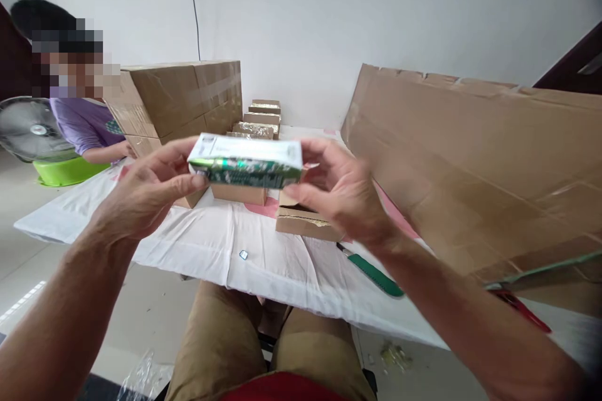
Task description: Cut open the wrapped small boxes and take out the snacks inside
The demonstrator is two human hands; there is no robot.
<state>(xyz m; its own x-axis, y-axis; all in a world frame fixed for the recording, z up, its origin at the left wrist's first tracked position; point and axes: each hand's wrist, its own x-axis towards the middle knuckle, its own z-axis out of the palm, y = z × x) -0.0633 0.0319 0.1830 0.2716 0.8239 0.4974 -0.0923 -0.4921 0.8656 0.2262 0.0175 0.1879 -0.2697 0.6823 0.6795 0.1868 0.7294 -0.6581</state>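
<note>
Your left hand (157, 185) and right hand (336, 185) pinch the 2 ends of a green-and-white carton (244, 160), spread only to its thickness, raised over the table (197, 257) in from its near edge. The work seems midway: the carton looks closed but not yet set down, and the box (303, 227) below your right hand seems open. Blur hides the carton's print; that hand covers part of the box.

box (245, 161); white top; shiny green side; near-level; raised, ends held by fingers (185, 186)
</note>
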